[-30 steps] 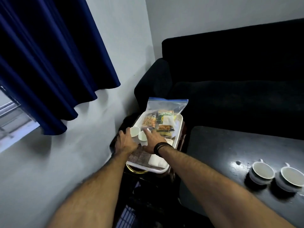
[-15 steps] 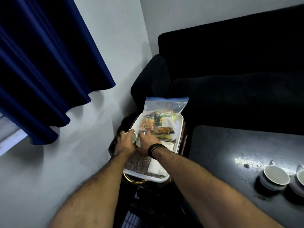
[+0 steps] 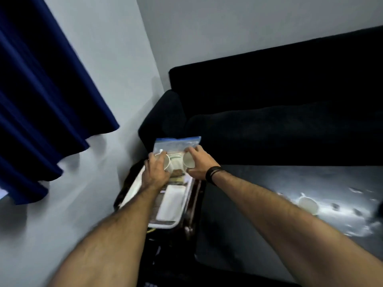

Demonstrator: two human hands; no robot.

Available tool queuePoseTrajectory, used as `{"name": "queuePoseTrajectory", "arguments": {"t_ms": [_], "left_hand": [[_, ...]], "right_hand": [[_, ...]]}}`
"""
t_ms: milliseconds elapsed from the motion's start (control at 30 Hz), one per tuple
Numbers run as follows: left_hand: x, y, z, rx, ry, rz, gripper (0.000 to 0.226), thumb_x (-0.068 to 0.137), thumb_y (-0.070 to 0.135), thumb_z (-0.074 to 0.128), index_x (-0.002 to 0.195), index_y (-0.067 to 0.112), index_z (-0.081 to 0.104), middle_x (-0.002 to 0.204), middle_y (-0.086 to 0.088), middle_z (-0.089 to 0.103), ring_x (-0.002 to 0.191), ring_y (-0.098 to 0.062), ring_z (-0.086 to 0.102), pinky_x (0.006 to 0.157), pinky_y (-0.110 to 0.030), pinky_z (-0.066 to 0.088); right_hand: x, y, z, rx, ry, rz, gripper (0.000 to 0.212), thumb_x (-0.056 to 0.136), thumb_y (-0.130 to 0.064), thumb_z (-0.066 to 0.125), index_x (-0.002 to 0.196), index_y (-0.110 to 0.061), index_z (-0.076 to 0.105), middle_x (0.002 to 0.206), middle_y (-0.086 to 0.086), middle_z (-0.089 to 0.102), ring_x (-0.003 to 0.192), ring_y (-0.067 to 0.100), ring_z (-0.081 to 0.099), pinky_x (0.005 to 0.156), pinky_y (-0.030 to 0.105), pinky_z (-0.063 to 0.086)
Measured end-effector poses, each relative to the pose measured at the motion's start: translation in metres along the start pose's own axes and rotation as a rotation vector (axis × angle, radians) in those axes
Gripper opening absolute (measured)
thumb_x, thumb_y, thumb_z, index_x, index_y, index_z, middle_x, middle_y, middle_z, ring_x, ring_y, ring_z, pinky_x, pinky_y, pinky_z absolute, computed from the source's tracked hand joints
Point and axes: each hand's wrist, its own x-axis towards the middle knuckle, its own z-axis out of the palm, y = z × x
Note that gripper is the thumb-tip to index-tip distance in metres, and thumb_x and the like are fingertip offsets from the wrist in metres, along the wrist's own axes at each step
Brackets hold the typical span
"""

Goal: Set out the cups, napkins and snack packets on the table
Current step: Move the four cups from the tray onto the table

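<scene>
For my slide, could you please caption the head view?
Left hand and right hand each lift a small white cup above the white tray.

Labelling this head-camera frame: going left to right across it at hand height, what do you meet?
Blue curtain → left hand holding a white cup → right hand holding another white cup → cup on the dark table.

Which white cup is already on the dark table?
The lone cup on the dark table, at right. The other two are off it: one in the left hand, one in the right hand.
</scene>
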Motion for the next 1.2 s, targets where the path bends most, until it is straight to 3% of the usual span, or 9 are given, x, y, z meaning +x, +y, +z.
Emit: {"name": "queuePoseTrajectory", "arguments": {"t_ms": [100, 300, 567, 733, 1200], "left_hand": [[-0.005, 0.058, 0.011, -0.021, -0.04, 0.051, 0.074, 0.083, 0.019, 0.066, 0.15, 0.026, 0.035, 0.137, -0.015, 0.037, 0.123, -0.039, 0.046, 0.099, -0.047, 0.045], [-0.02, 0.168, 0.057, -0.063, -0.202, 0.192, 0.073, 0.081, 0.018, 0.067, 0.147, 0.03, 0.036, 0.136, -0.013, 0.034, 0.125, -0.037, 0.044, 0.101, -0.047, 0.045], [-0.032, 0.269, 0.136, -0.071, -0.35, 0.295, 0.065, 0.083, 0.021, 0.065, 0.142, 0.029, 0.04, 0.129, -0.012, 0.039, 0.121, -0.034, 0.046, 0.093, -0.046, 0.046], [-0.03, 0.299, 0.178, -0.074, -0.401, 0.304, 0.053, 0.086, 0.022, 0.059, 0.137, 0.027, 0.044, 0.128, -0.013, 0.04, 0.122, -0.036, 0.047, 0.094, -0.047, 0.046], [-0.03, 0.301, 0.224, -0.01, -0.488, 0.314, 0.053, 0.088, 0.03, 0.059, 0.138, 0.03, 0.044, 0.131, -0.012, 0.039, 0.123, -0.034, 0.046, 0.095, -0.048, 0.047]], "right_hand": [[-0.028, 0.047, -0.048, -0.042, 0.043, 0.089, 0.06, 0.078, -0.031, 0.069, 0.132, -0.025, 0.045, 0.123, 0.007, 0.044, 0.106, 0.032, 0.058, 0.081, 0.033, 0.048], [-0.087, 0.152, -0.125, -0.092, 0.105, 0.29, 0.058, 0.078, -0.031, 0.07, 0.131, -0.026, 0.047, 0.124, 0.007, 0.046, 0.108, 0.031, 0.058, 0.081, 0.029, 0.044], [-0.123, 0.255, -0.145, -0.077, 0.093, 0.498, 0.06, 0.077, -0.03, 0.071, 0.133, -0.029, 0.049, 0.127, 0.005, 0.046, 0.113, 0.03, 0.058, 0.09, 0.034, 0.049], [-0.119, 0.29, -0.127, -0.093, 0.034, 0.531, 0.06, 0.079, -0.031, 0.066, 0.137, -0.031, 0.048, 0.134, 0.004, 0.046, 0.12, 0.029, 0.056, 0.098, 0.039, 0.049], [-0.108, 0.323, -0.097, -0.073, -0.088, 0.578, 0.054, 0.081, -0.021, 0.064, 0.132, -0.029, 0.051, 0.132, 0.006, 0.047, 0.12, 0.027, 0.055, 0.092, 0.035, 0.048]]}}
